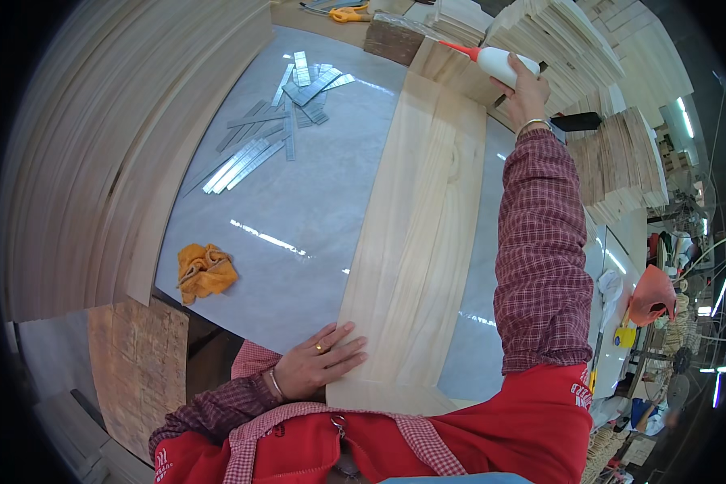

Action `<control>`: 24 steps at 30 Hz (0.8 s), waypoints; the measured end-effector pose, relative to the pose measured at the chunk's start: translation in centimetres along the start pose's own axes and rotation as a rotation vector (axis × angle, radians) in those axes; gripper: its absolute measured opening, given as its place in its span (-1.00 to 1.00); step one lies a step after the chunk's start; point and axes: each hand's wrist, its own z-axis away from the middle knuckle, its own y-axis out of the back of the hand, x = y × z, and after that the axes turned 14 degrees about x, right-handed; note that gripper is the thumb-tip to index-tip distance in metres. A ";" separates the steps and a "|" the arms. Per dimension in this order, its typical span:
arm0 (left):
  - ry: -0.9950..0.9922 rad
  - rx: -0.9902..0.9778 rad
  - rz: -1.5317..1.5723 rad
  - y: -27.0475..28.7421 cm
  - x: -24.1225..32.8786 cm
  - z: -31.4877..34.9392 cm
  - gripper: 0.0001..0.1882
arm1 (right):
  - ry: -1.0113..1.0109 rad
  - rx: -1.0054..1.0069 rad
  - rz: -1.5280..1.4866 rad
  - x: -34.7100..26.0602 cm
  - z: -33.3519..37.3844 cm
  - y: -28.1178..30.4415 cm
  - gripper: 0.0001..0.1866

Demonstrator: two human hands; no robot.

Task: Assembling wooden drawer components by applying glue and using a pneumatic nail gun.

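Observation:
A long pale wooden board (418, 218) lies lengthwise in front of me on a grey, glossy tabletop (298, 202). My left hand (323, 356) rests on its near left edge, fingers stretched out flat and holding nothing. With my arm reaching to the far right, my right hand (527, 95) grips a white squeeze bottle (496, 64) with a red pointed nozzle. The bottle is tilted on its side above the far end of the board, its nozzle pointing left. An upright wooden piece (453, 71) stands at that far end. Whether anything leaves the nozzle cannot be seen.
Loose metal strips (238, 165), like staple strips, lie scattered left of the board. An orange cloth (206, 273) sits near the front left. Tall stacks of wooden boards (121, 153) line the left; more stacks (613, 157) stand right. Orange-handled scissors (348, 14) lie at the back.

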 end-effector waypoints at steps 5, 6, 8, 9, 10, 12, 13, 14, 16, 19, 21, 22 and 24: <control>0.020 0.012 0.006 0.1 0.3 -0.1 -0.50 | -0.003 0.019 -0.002 -0.4 -0.4 1.6 -0.39; 0.016 0.010 0.007 0.1 0.3 -0.1 -0.50 | -0.002 0.023 -0.002 -0.4 -0.7 2.0 -0.39; 0.015 0.013 -0.007 0.1 0.3 -0.1 -0.51 | -0.002 0.045 -0.006 -0.4 -1.2 2.7 -0.39; 0.015 0.014 -0.014 0.0 0.3 -0.1 -0.52 | -0.002 0.056 -0.007 -0.3 -1.4 3.1 -0.39; 0.013 0.015 -0.020 0.0 0.3 -0.1 -0.53 | -0.002 0.067 -0.008 -0.4 -1.7 3.4 -0.39; 0.015 0.014 -0.023 0.0 0.4 -0.1 -0.53 | -0.002 0.084 -0.001 -0.6 -1.7 3.8 -0.39; 0.017 0.014 -0.027 0.0 0.4 -0.1 -0.53 | -0.003 0.098 0.007 -0.7 -1.6 4.1 -0.39; 0.019 0.013 -0.030 0.0 0.4 -0.1 -0.54 | -0.003 0.113 0.015 -0.9 -1.6 4.3 -0.39; 0.018 0.012 -0.031 0.0 0.4 -0.1 -0.54 | -0.001 0.131 0.023 -1.0 -1.9 4.8 -0.39; 0.015 0.016 -0.034 0.0 0.4 -0.2 -0.55 | 0.001 0.116 0.019 -1.0 -2.7 6.1 -0.40; 0.012 0.016 -0.034 0.0 0.4 -0.2 -0.55 | 0.002 0.114 0.018 -1.1 -3.1 6.8 -0.40; 0.010 0.019 -0.040 -0.1 0.4 -0.1 -0.55 | 0.000 0.130 0.021 -1.2 -3.2 7.0 -0.40; 0.006 0.024 -0.051 -0.2 0.3 0.0 -0.55 | -0.004 0.164 0.027 -1.4 -3.3 7.6 -0.41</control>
